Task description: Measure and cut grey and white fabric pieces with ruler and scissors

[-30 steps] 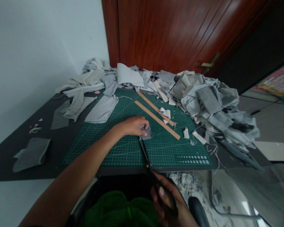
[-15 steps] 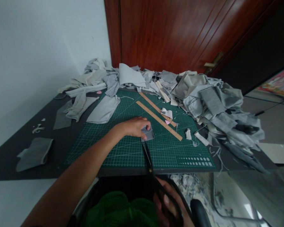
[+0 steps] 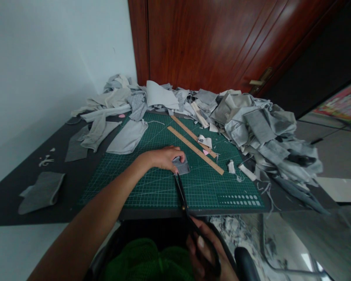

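My left hand [image 3: 167, 158] is closed on a small grey piece of fabric [image 3: 183, 167], its thumb and fingers pressing the near left part over the green cutting mat [image 3: 155, 191]. In my right hand [image 3: 206, 246] are black-handled scissors [image 3: 181, 197], gripped by the loops below the table's front edge. Their blades point away from me, slightly parted, with the tips at the fabric's near edge beside my left thumb. Whether the blades have fabric between them is too small to tell.
Two wooden rulers [image 3: 195, 150] lie slanted on the mat, with a pink chalk piece [image 3: 205, 152] between them. Grey fabric scraps [image 3: 263, 125] are heaped along the back and right. A folded grey cloth [image 3: 43, 191] lies at the left, near thread bits [image 3: 46, 160].
The scissors have shifted slightly left and up, their tips now closer to my left thumb. My left hand stays on the fabric. The whole view has moved a little.
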